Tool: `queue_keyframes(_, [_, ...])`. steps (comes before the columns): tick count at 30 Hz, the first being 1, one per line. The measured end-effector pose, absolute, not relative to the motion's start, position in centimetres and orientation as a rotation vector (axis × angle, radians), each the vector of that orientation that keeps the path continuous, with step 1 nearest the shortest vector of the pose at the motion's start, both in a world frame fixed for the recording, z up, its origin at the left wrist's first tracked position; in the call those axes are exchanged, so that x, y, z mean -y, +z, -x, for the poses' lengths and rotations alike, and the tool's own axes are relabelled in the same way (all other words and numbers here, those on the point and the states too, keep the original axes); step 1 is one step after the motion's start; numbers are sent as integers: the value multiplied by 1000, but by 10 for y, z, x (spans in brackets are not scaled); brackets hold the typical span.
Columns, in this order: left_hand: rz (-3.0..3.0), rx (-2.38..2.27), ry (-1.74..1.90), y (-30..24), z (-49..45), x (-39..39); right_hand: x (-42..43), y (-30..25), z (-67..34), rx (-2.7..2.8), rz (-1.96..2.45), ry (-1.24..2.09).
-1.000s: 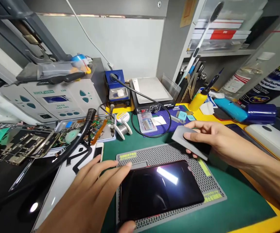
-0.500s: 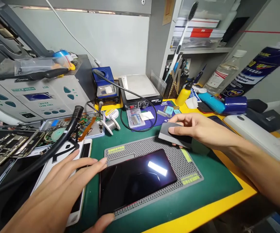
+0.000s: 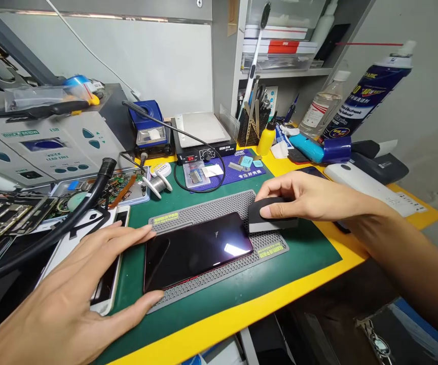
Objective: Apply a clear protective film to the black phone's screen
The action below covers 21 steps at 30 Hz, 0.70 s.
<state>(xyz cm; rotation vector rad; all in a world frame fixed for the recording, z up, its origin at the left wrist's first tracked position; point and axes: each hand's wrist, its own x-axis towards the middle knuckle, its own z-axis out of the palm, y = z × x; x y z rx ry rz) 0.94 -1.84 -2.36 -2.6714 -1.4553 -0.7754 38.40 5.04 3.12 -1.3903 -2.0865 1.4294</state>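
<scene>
Your right hand [image 3: 302, 200] grips a dark grey block [image 3: 271, 222], fingers curled over its top, and the block sits at 3 o'clock from the glossy black phone [image 3: 198, 251], at the phone's short end; you can't tell from this view whether the two touch or sit just apart. Your left hand [image 3: 67, 299] is open with its fingers spread, the fingertips [image 3: 145, 229] reaching the phone's long edge from about 8 o'clock without closing on it. The phone lies flat on a grey perforated mat [image 3: 199, 217], which rests on a green work mat [image 3: 219, 296] on the yellow counter [image 3: 211, 324]. The step in hand looks like working the block against the phone's end, so the next move calls for steady, even pressure, with your left hand stopping the phone from sliding.
</scene>
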Motion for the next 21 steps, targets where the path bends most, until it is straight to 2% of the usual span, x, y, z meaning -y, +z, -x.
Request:
queue_keyframes(10, [2749, 1427, -503, -19, -5, 21, -40, 27, -391, 2098, 1482, 1262])
queue_keyframes(16, [2691, 1355, -612, -19, -4, 15, -37, 26, -397, 2416, 1526, 778])
queue_keyframes(19, [2699, 1283, -565, -15, -4, 12, -31, 26, -394, 2455, 1376, 451])
queue_keyframes(21, [2735, 1213, -507, -11, -5, 9, -27, 27, -386, 2476, 1250, 410])
